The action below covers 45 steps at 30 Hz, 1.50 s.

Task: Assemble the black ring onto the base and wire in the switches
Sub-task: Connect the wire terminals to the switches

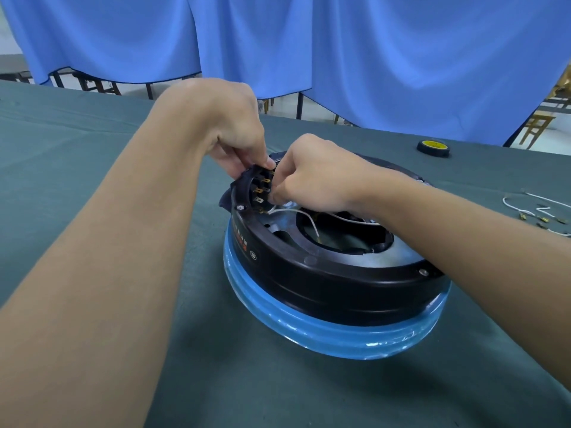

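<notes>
- Black plastic ring (309, 282) in the head view: it sits on top of the round base wrapped in blue film (309, 335), near the middle of a table covered in dark green cloth (92, 149). A grey metal plate (398, 251) shows inside the ring.
- Around it: a black tape roll with a yellow label (433, 147) lies well beyond the base on the right. Loose white leads with small brass connectors (525, 208) are scattered at the right edge. A blue curtain (370, 57) hangs behind the table, with a wooden stool (537, 122) past it.
- In the way: the right forearm crosses the ring's far right side. Both hands cover part of its far-left rim.
- Left hand (234, 140): fingers curled, gripping the black switch block with brass terminal tabs (262, 183), which stands at the ring's far-left rim.
- Right hand (312, 174): fingers curled tight, their tips pinching the end of a thin white wire (312, 219) against the terminal tabs. The wire trails down into the ring's central opening.
- Writing: orange characters (244, 239) run along the ring's outer wall, too blurred to read. The tape label cannot be read either.
</notes>
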Available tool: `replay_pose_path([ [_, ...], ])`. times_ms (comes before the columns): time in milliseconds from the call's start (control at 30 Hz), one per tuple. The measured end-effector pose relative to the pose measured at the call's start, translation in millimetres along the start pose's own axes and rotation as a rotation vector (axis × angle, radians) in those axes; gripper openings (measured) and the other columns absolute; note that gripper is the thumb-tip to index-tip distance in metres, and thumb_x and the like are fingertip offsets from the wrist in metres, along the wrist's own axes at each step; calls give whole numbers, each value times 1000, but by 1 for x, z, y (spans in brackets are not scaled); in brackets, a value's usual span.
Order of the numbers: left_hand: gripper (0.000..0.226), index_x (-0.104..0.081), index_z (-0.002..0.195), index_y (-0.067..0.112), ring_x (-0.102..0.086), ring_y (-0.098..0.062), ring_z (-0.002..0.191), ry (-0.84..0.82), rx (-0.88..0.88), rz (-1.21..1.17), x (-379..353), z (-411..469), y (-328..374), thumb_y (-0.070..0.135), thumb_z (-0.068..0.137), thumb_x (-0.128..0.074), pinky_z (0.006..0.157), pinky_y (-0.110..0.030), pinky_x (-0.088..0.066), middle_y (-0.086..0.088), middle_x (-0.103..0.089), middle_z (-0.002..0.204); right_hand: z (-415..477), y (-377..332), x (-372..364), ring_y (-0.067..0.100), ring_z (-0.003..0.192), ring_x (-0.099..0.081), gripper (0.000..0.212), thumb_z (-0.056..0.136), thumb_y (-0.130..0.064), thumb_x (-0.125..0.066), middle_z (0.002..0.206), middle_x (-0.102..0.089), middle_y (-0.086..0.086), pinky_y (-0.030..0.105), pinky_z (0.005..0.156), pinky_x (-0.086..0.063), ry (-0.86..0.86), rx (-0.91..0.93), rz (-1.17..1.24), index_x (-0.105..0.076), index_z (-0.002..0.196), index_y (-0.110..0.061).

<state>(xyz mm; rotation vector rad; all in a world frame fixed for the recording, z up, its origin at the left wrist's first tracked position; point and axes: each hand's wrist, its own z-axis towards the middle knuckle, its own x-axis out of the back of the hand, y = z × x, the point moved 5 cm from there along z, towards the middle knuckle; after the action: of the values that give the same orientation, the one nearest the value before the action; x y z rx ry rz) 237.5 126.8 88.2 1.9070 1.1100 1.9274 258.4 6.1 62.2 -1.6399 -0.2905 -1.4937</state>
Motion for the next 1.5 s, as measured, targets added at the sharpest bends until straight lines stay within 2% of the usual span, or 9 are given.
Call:
replay_pose_path([
  [200, 20, -74, 92, -4, -74, -22, 62, 0, 9, -4, 2, 0, -2, 7, 76, -81, 70, -31, -62, -13, -74, 69, 0, 16, 21, 14, 77, -61, 16, 81, -13, -60, 76, -71, 1, 21, 58, -47, 182, -51, 76, -76, 75, -15],
  [300, 21, -73, 91, -4, -73, -20, 58, -6, 11, -12, 1, 1, -2, 7, 75, -81, 62, -29, -62, -14, -74, 68, -2, 19, 18, 9, 76, -59, 19, 81, -11, -63, 69, -66, -7, 15, 54, -43, 111, -20, -13, -75, 72, -22],
  [467, 22, -74, 90, -2, -73, -19, 58, 6, 8, 3, 2, 4, -3, 11, 75, -82, 71, -29, -59, -11, -74, 67, -3, 16, 17, 0, 59, -50, 14, 76, -21, -78, 55, -55, -16, 2, 44, -33, 61, 69, -52, -72, 68, -31],
  [633, 23, -74, 92, -2, -73, -19, 59, -4, 6, -3, 2, 5, -3, 11, 75, -82, 71, -29, -59, -11, -74, 68, 0, 10, 11, 2, 59, -50, 9, 77, -23, -78, 60, -55, -17, 13, 53, -35, 74, 133, -138, -76, 77, -32],
  [833, 21, -73, 93, -4, -73, -20, 58, -9, -8, -14, 1, 3, -2, 7, 77, -80, 61, -27, -61, -13, -75, 70, 0, 7, 8, 17, 80, -54, 17, 80, -18, -71, 80, -61, -9, 33, 73, -46, 100, 161, -195, -76, 82, -34],
  [967, 21, -73, 93, -5, -70, -17, 51, -1, -14, -21, 1, 2, -3, 6, 77, -80, 56, -25, -60, -14, -74, 70, 0, 8, 7, 17, 81, -51, 18, 80, -18, -68, 79, -57, -11, 31, 69, -38, 128, 155, -222, -75, 81, -35],
  [1133, 23, -72, 96, -6, -70, -17, 52, -2, -19, -23, 1, 0, -1, 5, 78, -79, 58, -28, -61, -16, -74, 71, 1, 7, 6, 14, 74, -51, 21, 80, -16, -68, 70, -55, -14, 33, 72, -47, 106, 147, -195, -71, 72, -35],
  [1300, 24, -71, 99, -6, -68, -15, 47, -15, -6, -46, 0, -1, -1, 3, 78, -79, 50, -24, -59, -11, -72, 62, 3, 20, 23, 3, 69, -56, 24, 82, -11, -63, 67, -63, -15, 12, 55, -39, 202, 30, -9, -69, 67, -29],
  [1500, 20, -71, 95, -6, -71, -18, 54, -44, 10, -64, 0, -2, -2, 5, 79, -78, 54, -25, -60, -14, -74, 68, 3, 34, 18, -3, 72, -51, 13, 85, -33, -69, 77, -67, -10, 13, 51, -33, 83, -111, 25, -77, 79, -24],
])
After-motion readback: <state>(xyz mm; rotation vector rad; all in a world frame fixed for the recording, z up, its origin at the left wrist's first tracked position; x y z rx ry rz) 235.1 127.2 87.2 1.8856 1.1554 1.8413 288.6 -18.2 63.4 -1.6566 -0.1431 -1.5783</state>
